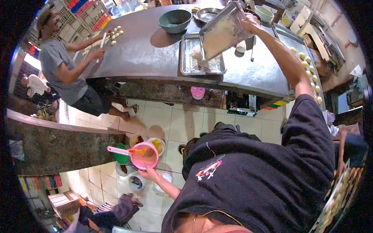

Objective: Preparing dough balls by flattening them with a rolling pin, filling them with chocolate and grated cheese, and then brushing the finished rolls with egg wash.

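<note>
My right hand (250,23) grips the upper corner of a metal tray (223,33) dusted with pale powder, tilted steeply above a second metal tray (188,54) on the steel counter, which holds some of the same powder. My left hand (150,172), low at my side, holds a pink plastic dipper (147,158) with a long handle; an orange utensil (138,151) rests in it. A pale lump (241,46) and a short rod (253,50) lie right of the trays.
A grey bowl (175,22), pan (208,14) and pale green bowl (265,13) sit on the counter (128,50). A co-worker (62,70) handles dough at the left. Dough balls (309,68) line the right. Several buckets (136,182) stand low beside me. Other people (37,83) are nearby.
</note>
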A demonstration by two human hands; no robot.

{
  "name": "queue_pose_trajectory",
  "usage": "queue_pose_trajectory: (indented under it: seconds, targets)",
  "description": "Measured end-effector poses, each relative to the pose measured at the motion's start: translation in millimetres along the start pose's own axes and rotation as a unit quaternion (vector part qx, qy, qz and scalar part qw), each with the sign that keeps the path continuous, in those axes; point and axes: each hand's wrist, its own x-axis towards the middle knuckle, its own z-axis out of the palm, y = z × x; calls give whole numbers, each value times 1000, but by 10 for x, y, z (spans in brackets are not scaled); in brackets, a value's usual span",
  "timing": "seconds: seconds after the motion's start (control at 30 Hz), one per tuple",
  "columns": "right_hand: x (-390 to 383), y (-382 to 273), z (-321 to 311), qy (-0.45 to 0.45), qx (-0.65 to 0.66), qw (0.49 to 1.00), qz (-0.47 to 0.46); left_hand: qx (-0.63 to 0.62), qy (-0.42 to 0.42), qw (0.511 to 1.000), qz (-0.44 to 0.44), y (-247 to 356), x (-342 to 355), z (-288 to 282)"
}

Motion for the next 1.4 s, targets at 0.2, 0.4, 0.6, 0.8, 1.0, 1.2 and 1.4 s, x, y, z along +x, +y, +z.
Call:
queue_pose_trajectory:
  seconds: [0.2, 0.4, 0.6, 0.8, 1.0, 1.2, 1.4]
  targets:
    - [316, 142, 91, 44, -40, 998, 4, 57, 22, 998, 19, -155, 6, -137]
    - [645, 106, 240, 34, -87, 993, -74, 32, 29, 999, -15, -8, -275, -133]
    - [921, 272, 485, 38, -128, 988, -75, 22, 41, 999, -17, -81, -305, -89]
    - [781, -35, 340, 74, -205, 969, -117, 76, 17, 997, 14, -148, -159, -28]
    - [654, -242, 182, 94, -200, 970, -99, 50, -16, 999, 9, -43, -246, -20]
    - [1236, 292, 417, -45, -636, 756, -149, 22, 11, 1000, 12, 32, -292, 105]
    - [837, 109, 110, 94, -247, 951, -161, 61, 6, 998, 7, 60, -394, 27]
